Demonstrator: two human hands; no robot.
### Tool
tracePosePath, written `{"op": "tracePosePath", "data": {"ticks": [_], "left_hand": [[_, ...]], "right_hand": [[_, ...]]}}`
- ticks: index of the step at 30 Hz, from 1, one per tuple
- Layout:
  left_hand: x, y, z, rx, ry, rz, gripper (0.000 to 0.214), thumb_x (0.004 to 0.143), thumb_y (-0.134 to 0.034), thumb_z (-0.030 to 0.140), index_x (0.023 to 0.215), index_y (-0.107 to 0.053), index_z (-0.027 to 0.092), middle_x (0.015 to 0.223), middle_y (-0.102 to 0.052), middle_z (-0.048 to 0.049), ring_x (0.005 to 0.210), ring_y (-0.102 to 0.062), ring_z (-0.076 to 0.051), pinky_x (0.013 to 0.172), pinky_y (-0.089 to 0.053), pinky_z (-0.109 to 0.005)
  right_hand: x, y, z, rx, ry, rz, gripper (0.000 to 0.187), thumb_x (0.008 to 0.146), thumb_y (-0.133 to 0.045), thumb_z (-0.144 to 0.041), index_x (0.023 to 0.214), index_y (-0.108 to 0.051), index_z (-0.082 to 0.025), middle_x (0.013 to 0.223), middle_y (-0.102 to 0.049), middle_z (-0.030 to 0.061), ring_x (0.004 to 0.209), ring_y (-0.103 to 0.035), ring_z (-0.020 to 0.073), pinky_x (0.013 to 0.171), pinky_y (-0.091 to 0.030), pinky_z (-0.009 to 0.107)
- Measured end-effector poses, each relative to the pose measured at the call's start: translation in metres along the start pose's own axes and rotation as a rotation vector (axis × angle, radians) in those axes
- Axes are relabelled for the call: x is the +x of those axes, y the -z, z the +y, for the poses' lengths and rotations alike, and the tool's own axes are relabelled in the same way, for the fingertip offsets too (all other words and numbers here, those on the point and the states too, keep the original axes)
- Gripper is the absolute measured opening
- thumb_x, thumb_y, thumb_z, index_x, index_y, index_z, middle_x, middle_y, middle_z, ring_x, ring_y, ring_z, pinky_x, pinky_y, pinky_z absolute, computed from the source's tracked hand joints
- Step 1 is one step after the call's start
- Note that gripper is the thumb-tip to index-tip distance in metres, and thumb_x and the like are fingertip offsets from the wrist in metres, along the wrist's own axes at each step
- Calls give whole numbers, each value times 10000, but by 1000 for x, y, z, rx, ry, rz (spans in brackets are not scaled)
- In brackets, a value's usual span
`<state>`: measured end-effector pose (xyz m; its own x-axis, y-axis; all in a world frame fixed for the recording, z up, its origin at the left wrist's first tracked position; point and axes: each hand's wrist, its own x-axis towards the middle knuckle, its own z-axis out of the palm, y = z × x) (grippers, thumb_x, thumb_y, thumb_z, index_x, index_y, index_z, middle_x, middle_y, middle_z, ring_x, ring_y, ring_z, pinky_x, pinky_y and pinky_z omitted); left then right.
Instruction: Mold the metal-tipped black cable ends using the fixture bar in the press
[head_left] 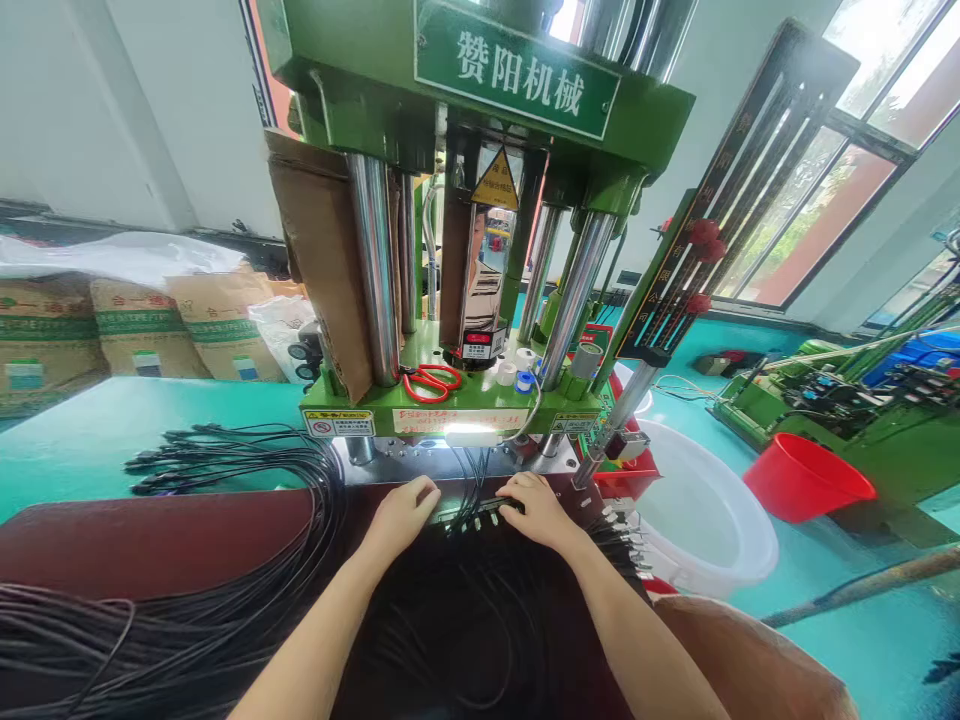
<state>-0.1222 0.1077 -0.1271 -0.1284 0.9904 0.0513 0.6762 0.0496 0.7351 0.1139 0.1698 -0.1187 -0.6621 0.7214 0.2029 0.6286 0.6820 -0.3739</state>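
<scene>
Cables [450, 630] run lengthwise from me toward the press, their near ends lost in a dark tangle at the frame's bottom. At the table's [150, 540] far edge their plugs [474, 518] point away in a left-to-right row, partly hidden under my hands. My left hand [405, 510] and right hand [534, 508] rest on the row's ends, fingers curled together; whether they pinch anything I cannot tell. Beyond rises the green press [480, 410].
</scene>
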Motion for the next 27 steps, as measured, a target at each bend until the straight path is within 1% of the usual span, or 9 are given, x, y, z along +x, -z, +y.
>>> {"op": "tracePosePath", "data": {"ticks": [4,12,14,16,18,21,23,25,27], "left_hand": [[1,0,-1,44,4,-19,203,775,-411,338,726,-554,203,723,-621,-13,707,-554,-169,664,-356,-254],[0,-2,-4,12,-18,-17,198,773,-419,343,736,-555,204,733,-617,-16,711,-544,-175,653,-356,-262],[1,-2,-5,1,-18,-9,192,771,-424,337,732,-555,202,722,-611,-15,697,-534,-171,638,-349,-260],[1,-3,-6,1,-19,-4,193,772,-425,335,728,-556,202,707,-605,-13,677,-524,-165,624,-341,-256],[2,-3,-6,13,-23,-5,195,775,-425,335,729,-559,201,700,-602,-13,670,-520,-161,620,-337,-253],[1,-4,-4,38,-15,-16,192,776,-431,330,736,-567,200,698,-600,-15,666,-522,-156,609,-330,-245],[1,-4,-3,50,-6,-20,191,776,-431,323,739,-572,199,697,-602,-16,657,-520,-151,604,-327,-242],[0,-3,-1,56,-2,-17,189,778,-432,316,741,-575,198,702,-607,-15,654,-520,-148,610,-327,-242],[-1,-2,2,59,1,-19,184,779,-434,309,743,-577,198,711,-612,-16,661,-524,-148,615,-326,-241]], "right_hand": [[-1,3,-2,8,-17,-10,192,773,-551,-214,949,-625,-222,932,-588,21,934,-499,172,864,-324,342],[0,5,-1,31,10,-21,175,766,-560,-213,925,-633,-219,910,-593,19,921,-508,174,864,-350,341],[5,10,-1,49,14,-46,172,752,-561,-190,904,-643,-201,881,-606,28,892,-525,178,832,-380,326],[13,18,-2,79,13,-30,171,742,-549,-149,875,-650,-181,843,-624,34,835,-551,171,779,-412,299],[27,26,-3,101,5,33,190,746,-519,-118,872,-650,-175,832,-637,34,799,-569,160,753,-426,280],[59,33,-2,102,-16,133,232,765,-485,-100,921,-636,-181,890,-641,36,840,-571,157,784,-424,278],[87,31,0,93,-51,186,240,763,-489,-86,940,-626,-172,945,-634,55,908,-558,176,824,-415,297],[116,26,1,86,-92,229,199,775,-492,-78,889,-632,-162,955,-635,75,946,-551,193,851,-408,320],[144,18,1,87,-105,242,126,818,-504,-124,836,-625,-155,918,-640,67,906,-572,181,828,-433,337]]}}
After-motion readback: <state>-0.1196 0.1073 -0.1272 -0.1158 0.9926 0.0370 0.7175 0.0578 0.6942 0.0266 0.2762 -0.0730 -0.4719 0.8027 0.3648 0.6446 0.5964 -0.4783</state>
